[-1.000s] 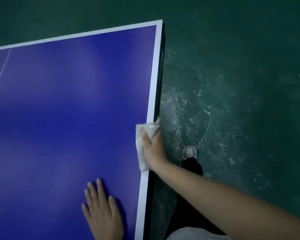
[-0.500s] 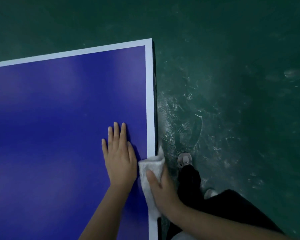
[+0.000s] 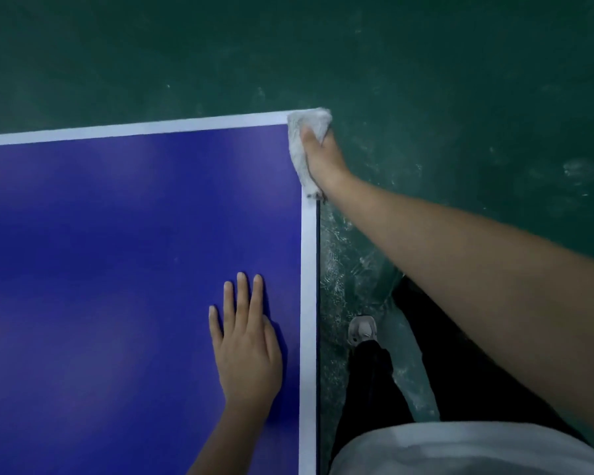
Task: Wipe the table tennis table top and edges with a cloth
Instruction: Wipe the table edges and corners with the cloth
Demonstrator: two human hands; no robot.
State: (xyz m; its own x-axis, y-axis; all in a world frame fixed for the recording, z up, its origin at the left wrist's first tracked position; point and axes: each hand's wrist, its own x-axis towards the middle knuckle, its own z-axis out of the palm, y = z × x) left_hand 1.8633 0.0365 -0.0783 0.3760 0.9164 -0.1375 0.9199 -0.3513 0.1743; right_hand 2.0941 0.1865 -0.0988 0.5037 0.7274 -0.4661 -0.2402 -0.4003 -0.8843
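The blue table tennis table (image 3: 117, 269) with white border lines fills the left of the view; its far right corner lies at upper centre. A white cloth (image 3: 304, 132) is draped over that corner and down the right edge. My right hand (image 3: 323, 159) grips the cloth there, thumb on top and fingers hidden over the side of the edge. My left hand (image 3: 246, 341) rests flat on the blue top near the right white line, fingers straight and close together, holding nothing.
Dark green scuffed floor (image 3: 460, 97) surrounds the table on the far and right sides. My leg in dark trousers and a light shoe (image 3: 362, 329) stand on the floor close beside the table's right edge.
My right hand has slid the cloth forward along the right edge up to the far corner. My left hand stays flat on the top, now well behind the cloth.
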